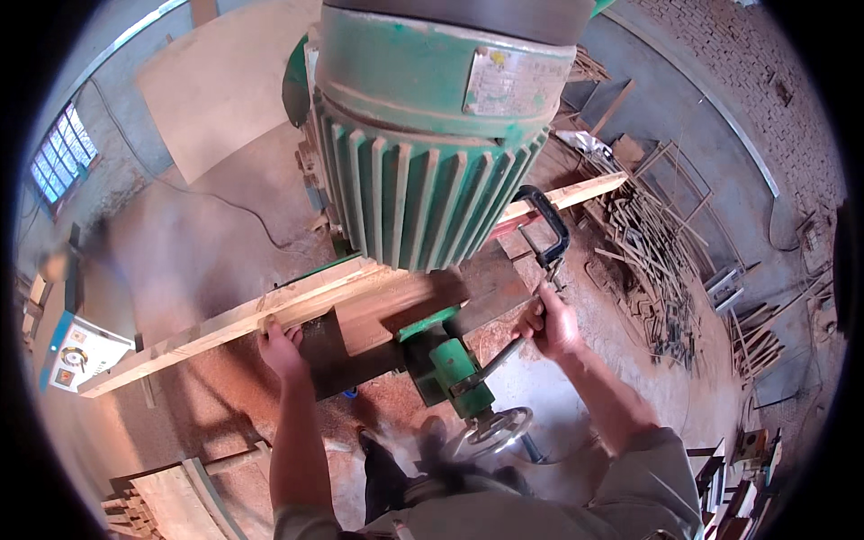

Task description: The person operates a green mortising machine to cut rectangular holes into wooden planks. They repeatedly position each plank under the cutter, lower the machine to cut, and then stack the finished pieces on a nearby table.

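Note:
A long wooden beam (pixel 243 317) lies across the machine bed, running from lower left to upper right under the green motor (pixel 423 171). My left hand (pixel 284 347) is at the beam's near edge, its fingers curled against the wood. At the right, my right hand (pixel 551 326) is closed around the end of a lever (pixel 490 367) that rises from the green slide mechanism (pixel 457 369). Just beyond this hand, a black C-clamp (pixel 551 225) sits at the beam's right part. The motor hides the beam's middle and whatever works on it.
A handwheel (pixel 497 430) stands below the lever, close to my body. At the left is a white control box (pixel 88 353) with a round dial. Wood offcuts (pixel 652 243) are heaped on the right, and a large board (pixel 229 85) leans at the back.

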{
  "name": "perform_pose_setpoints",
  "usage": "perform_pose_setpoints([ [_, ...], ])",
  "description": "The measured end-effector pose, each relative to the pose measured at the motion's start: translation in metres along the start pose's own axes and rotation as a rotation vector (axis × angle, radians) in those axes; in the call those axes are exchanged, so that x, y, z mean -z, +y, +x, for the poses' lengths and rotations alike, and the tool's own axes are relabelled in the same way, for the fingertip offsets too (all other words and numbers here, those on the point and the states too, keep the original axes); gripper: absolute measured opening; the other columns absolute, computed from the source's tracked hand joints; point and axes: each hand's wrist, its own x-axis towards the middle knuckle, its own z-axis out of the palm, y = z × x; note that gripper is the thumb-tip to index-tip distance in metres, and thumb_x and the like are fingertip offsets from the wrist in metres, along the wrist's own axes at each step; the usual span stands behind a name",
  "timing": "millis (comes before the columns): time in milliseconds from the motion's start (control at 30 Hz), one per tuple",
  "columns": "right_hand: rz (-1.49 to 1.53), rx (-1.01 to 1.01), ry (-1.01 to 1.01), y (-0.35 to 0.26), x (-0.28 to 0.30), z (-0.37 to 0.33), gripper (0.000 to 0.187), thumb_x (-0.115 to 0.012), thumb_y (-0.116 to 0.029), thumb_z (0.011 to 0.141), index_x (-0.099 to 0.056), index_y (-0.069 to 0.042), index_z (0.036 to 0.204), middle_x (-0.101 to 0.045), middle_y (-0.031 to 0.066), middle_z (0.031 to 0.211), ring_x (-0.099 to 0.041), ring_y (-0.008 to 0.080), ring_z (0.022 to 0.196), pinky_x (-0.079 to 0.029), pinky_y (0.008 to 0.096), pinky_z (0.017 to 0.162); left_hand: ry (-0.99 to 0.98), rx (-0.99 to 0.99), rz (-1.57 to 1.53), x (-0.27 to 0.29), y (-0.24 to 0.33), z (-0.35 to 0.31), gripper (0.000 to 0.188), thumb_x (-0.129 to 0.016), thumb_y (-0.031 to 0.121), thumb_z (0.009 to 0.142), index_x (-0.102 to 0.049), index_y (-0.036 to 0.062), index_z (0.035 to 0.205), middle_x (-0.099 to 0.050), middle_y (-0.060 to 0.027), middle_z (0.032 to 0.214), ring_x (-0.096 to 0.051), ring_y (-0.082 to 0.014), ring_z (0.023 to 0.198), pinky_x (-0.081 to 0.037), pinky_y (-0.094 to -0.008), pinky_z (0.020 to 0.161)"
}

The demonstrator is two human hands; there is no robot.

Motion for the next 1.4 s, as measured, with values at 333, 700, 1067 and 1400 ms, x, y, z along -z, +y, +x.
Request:
perform_pose_setpoints([
  [333,-0.415,0.165,0.516,0.026,0.113,-0.054,0.030,-0.050,-0.028,0.090,-0.056,0.001,0.096,-0.061,0.0117,0.078,-0.060,0.0188,0.063,-0.051,0.0300,0.054,-0.080,0.035,-0.251,0.102,0.063,0.038,0.013,-0.057,0.026,0.084,-0.056,0.0128,0.080,-0.058,-0.0006,0.069,-0.056,-0.0129,0.059,-0.049,-0.0254,0.053],
  [700,-0.478,0.402,0.558,0.056,0.086,-0.163,0.023,-0.051,-0.023,0.090,-0.058,-0.001,0.086,-0.052,0.0022,0.061,-0.048,0.0107,0.053,-0.042,0.0264,0.049,-0.376,0.118,-0.338,0.217,0.075,-0.034,0.022,-0.053,0.028,0.084,-0.059,0.0074,0.084,-0.058,-0.0054,0.075,-0.052,-0.0149,0.061,-0.043,-0.0258,0.051],
  [1067,-0.248,0.432,0.231,0.204,-0.051,-0.306,0.061,-0.059,-0.023,0.087,-0.029,0.005,0.132,-0.053,0.0090,0.116,-0.052,0.0157,0.105,-0.044,0.0301,0.091,-1.001,0.794,-0.106,0.159,-0.023,-0.184,0.025,-0.053,0.011,0.085,-0.051,-0.0006,0.107,-0.057,-0.0122,0.104,-0.057,-0.0211,0.082,-0.049,-0.0290,0.067],
  [1400,0.303,0.536,0.812,0.249,-0.004,-0.449,0.046,-0.059,-0.035,0.086,-0.039,-0.007,0.117,-0.050,-0.0002,0.087,-0.048,0.0064,0.073,-0.042,0.0224,0.060,-1.996,-0.137,1.017,0.180,0.011,-0.413,0.052,-0.062,0.033,0.081,-0.049,-0.0001,0.118,-0.055,-0.0233,0.107,-0.056,-0.0342,0.094,-0.047,-0.0359,0.078],
])
